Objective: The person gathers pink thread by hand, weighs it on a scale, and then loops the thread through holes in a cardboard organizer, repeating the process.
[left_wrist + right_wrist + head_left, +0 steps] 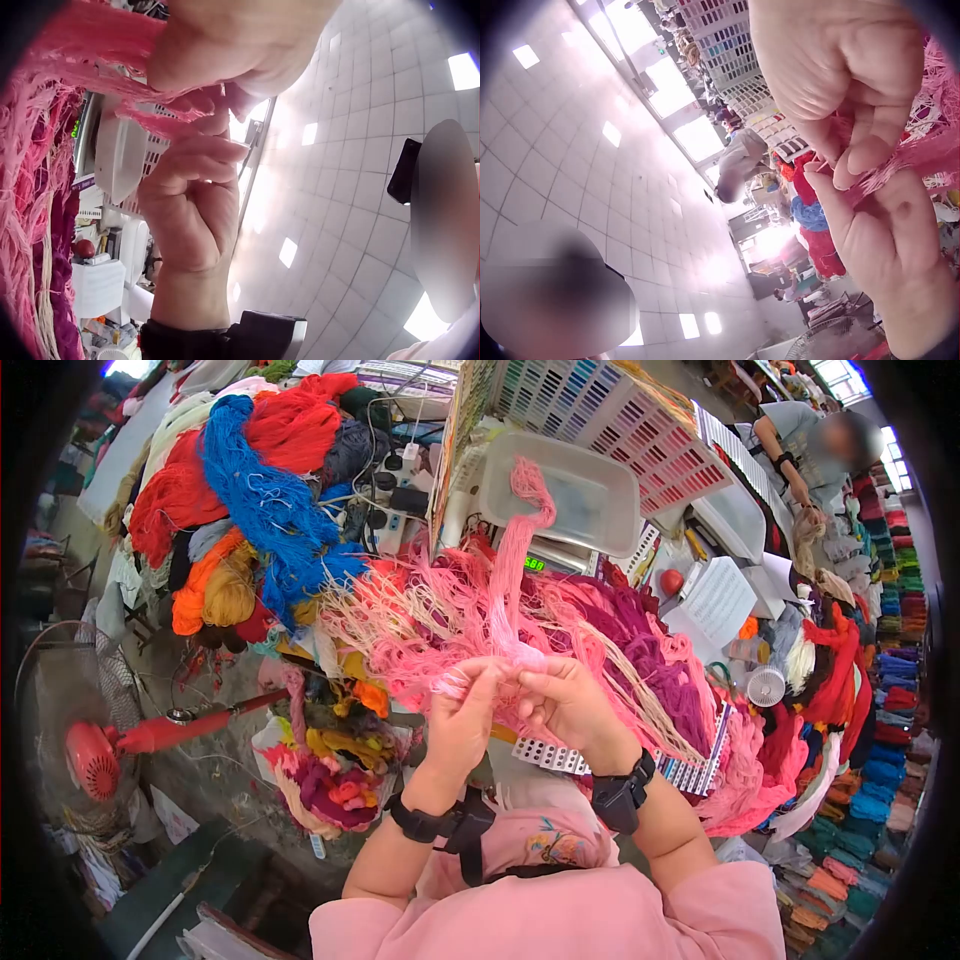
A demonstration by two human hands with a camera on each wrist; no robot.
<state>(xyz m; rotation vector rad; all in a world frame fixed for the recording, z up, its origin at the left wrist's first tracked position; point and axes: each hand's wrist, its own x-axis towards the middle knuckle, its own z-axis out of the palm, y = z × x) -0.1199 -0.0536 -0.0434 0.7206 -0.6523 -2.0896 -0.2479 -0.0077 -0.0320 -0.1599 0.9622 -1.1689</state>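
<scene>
A long pink skein (515, 560) runs from the translucent plastic tub (600, 510) down to both hands, above a heap of pink, cream and purple yarn (410, 630). The left hand (462, 710) pinches pink strands between thumb and fingers. Close beside it, the right hand (570, 705) pinches the same bundle, fingertips nearly meeting the left's. In the left wrist view the right hand (191, 202) has curled fingers at the strands (97, 75). In the right wrist view the left hand (900, 247) holds strands (930, 154) below the right hand (840, 67).
Blue yarn (250, 490) and red yarn (180, 490) lie at the left, near cables and plugs. A red fan (100, 755) stands at lower left. Colour cards (640, 430), papers (715, 600) and a red ball (671, 581) are at the right. Another person (800, 450) is at upper right.
</scene>
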